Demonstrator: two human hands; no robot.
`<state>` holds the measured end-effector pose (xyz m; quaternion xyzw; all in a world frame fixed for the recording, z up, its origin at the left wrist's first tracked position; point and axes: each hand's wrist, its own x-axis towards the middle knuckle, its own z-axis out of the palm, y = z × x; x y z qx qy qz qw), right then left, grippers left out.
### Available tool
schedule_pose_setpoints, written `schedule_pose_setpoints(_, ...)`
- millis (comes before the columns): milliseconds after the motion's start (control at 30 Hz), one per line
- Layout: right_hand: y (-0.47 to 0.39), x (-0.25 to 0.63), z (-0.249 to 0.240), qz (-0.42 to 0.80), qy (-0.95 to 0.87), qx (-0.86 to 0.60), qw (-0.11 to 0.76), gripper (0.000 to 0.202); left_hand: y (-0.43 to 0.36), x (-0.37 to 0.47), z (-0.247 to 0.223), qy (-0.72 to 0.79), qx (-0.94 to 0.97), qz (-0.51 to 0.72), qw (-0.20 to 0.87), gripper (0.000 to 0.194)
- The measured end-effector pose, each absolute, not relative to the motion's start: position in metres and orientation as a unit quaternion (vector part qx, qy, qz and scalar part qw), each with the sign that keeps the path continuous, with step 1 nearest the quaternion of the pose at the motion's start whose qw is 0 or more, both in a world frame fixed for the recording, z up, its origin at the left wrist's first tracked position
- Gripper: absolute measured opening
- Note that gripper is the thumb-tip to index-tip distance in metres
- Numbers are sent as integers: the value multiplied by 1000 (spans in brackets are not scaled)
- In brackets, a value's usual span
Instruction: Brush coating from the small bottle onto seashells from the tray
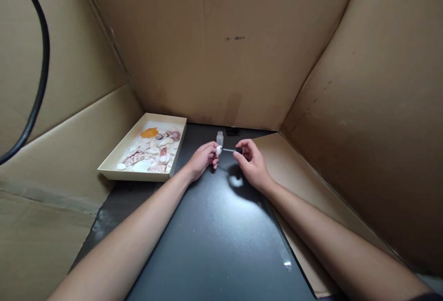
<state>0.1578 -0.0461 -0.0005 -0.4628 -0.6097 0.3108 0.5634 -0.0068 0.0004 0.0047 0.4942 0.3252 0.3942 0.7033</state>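
Note:
My left hand (pixel 204 158) pinches a small white shell (pixel 218 150) between its fingertips, just above the black table (pixel 207 236). My right hand (pixel 252 161) grips the black cap of a thin applicator brush (pixel 231 150), whose tip points left and touches the shell. A small clear bottle (pixel 219 138) stands uncapped on the table right behind the two hands. Both forearms reach in from the bottom edge of the view.
A shallow cream tray (pixel 140 174) with several shells, one of them orange, lies left of the hands. Cardboard walls (pixel 221 51) close in the back and both sides. A cardboard sheet (pixel 277 153) covers the table's right part. A black cable (pixel 41 75) hangs at upper left.

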Motion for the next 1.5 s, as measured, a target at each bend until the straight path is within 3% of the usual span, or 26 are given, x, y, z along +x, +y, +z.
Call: schedule_pose_setpoints(1500,-45,161,-2,312,-598,-474,566,15,1,-11,6,307,482,396,719,10)
